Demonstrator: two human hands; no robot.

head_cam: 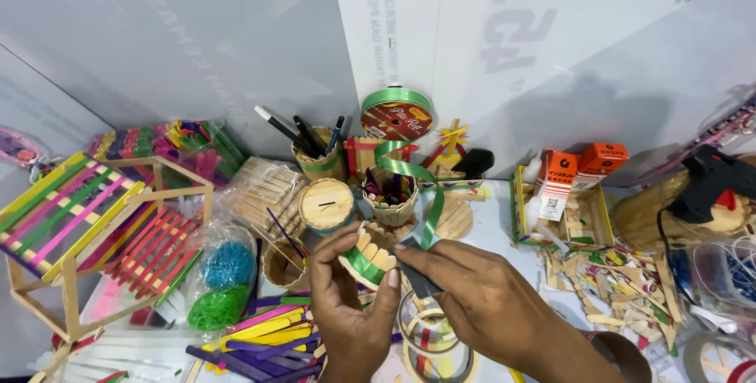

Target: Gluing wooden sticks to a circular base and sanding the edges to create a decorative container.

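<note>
Your left hand [346, 304] and right hand [480, 296] meet low over the cluttered worktop [492, 222], above loose coloured sticks [260, 344] and a glass jar [429, 336]. Behind stand a stick cup [391, 202], a ribbon spool [396, 113] and a glue gun [709, 178]. Left fingers close round a small stick basket [368, 255] with a green band; right fingers pinch a dark strip [417, 279] against it.

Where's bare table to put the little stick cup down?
Only one bare patch shows: the white tabletop between the ribbon and the stick tray. Left of the hands, coloured sticks cover everything; right, stick scraps crowd it. The left hand holds the cup.
</note>
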